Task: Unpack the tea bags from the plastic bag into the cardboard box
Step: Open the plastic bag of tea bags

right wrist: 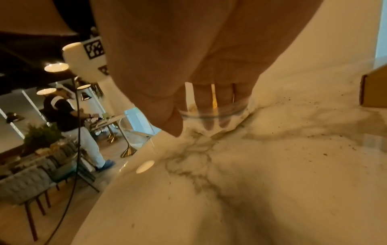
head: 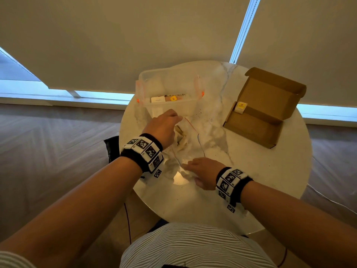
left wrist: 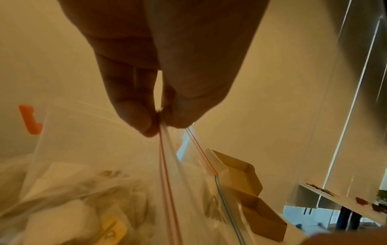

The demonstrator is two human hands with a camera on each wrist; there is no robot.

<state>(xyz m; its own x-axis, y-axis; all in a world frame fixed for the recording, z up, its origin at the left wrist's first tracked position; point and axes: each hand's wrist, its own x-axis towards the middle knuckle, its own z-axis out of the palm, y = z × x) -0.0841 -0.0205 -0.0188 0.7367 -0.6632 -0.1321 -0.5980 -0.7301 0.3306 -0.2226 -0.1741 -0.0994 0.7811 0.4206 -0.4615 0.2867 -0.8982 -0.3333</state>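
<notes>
A clear zip plastic bag [head: 190, 151] lies in the middle of the round marble table [head: 260, 180], with several pale tea bags [head: 181, 136] inside. My left hand [head: 174, 115] pinches the bag's far zip edge between thumb and fingers [left wrist: 136, 116], lifting the red zip strip [left wrist: 165, 174]. My right hand [head: 188, 167] grips the near edge, its fingers [right wrist: 206, 106] behind the bag's rim [right wrist: 211, 115]. The open brown cardboard box [head: 257, 122] stands at the right and holds one yellow-labelled tea bag [head: 240, 107]. The box [left wrist: 247, 182] also shows past the bag.
A clear plastic bin [head: 170, 82] with orange latches stands at the table's back and holds small packs [head: 158, 99]. Dark tea crumbs [right wrist: 314, 132] are scattered on the marble. Window blinds hang close behind the table. A person [right wrist: 69, 116] sits at a distant table.
</notes>
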